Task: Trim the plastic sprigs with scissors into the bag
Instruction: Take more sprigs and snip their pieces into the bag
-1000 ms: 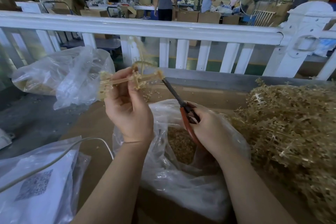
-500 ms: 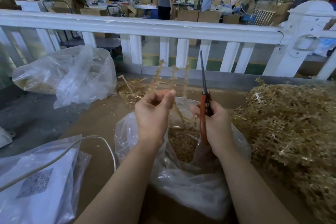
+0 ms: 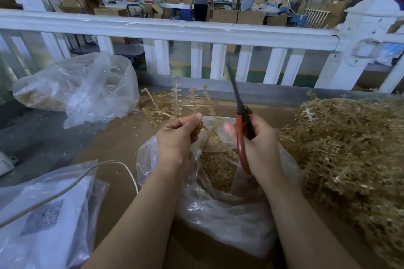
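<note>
My left hand [image 3: 178, 135] pinches a gold plastic sprig [image 3: 192, 100] whose three stems stand upright over the open clear bag [image 3: 218, 214]. The bag holds a heap of gold trimmings [image 3: 218, 168]. My right hand [image 3: 259, 144] grips the red-handled scissors [image 3: 240, 124] just right of the sprig, blades together and pointing up, not touching it.
A large heap of gold sprigs [image 3: 349, 155] fills the right side of the brown bench. Cut sprig frames [image 3: 153, 107] lie behind the bag. Another clear bag [image 3: 80, 87] sits at the back left, a white printed bag [image 3: 43, 220] at the front left. A white railing [image 3: 196, 30] bounds the far edge.
A second ago my left hand held the sprig level, up on the left, with the scissors at it. Both hands have since come together above the bag, sprig upright, scissors pointing up.
</note>
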Demonstrator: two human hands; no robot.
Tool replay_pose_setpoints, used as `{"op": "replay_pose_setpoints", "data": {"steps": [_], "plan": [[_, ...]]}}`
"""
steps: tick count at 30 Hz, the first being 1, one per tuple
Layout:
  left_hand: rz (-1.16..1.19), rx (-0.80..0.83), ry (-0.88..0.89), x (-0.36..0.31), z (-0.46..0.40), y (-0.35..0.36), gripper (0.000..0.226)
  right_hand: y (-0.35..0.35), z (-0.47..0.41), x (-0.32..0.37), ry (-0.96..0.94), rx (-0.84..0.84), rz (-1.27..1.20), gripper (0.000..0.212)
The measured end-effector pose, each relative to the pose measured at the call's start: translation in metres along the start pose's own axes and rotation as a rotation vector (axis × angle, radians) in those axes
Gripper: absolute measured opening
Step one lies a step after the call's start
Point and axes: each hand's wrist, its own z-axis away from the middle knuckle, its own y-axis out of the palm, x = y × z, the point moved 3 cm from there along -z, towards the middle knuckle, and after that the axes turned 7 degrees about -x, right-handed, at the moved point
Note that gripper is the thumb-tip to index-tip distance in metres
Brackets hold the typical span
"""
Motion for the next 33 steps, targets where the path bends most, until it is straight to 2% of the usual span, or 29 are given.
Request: {"op": "replay_pose_setpoints", "data": {"steps": [2,5,8,12,16,17,19,22,24,26,33], "plan": [[0.010,0.021,-0.020,0.001,-0.001,0.000,0.009,0.001,0.002,-0.001,-0.005,0.023,0.026,0.031],[0.007,0.082,-0.057,0.002,-0.002,0.000,0.009,0.004,0.001,-0.008,0.002,0.069,0.114,0.013],[0.050,0.164,-0.123,0.002,0.000,0.002,0.017,0.006,-0.002,-0.017,0.058,0.107,0.230,0.007],[0.120,0.194,-0.151,0.002,0.001,0.003,0.023,0.007,-0.001,-0.019,0.076,0.136,0.241,0.017],[0.158,0.209,-0.169,0.002,0.000,0.003,0.021,0.000,-0.002,-0.009,0.109,0.051,0.104,0.064],[0.160,0.212,-0.171,0.002,0.000,0.003,0.023,-0.001,-0.003,-0.008,0.114,0.051,0.106,0.071],[0.167,0.214,-0.171,0.002,0.000,0.003,0.024,-0.002,-0.004,-0.011,0.077,0.079,0.170,0.072],[0.180,0.199,-0.167,0.001,-0.001,0.002,0.018,-0.002,-0.005,-0.016,-0.052,0.121,0.364,0.061],[0.179,0.186,-0.156,0.001,-0.001,0.001,0.009,-0.003,-0.004,-0.016,-0.127,0.140,0.449,0.067],[0.182,0.185,-0.127,0.000,-0.001,0.001,0.010,-0.001,-0.003,-0.012,-0.188,0.146,0.506,0.074],[0.165,0.248,-0.057,-0.004,0.004,0.006,0.023,0.000,-0.001,-0.007,-0.136,0.183,0.567,0.084]]}}
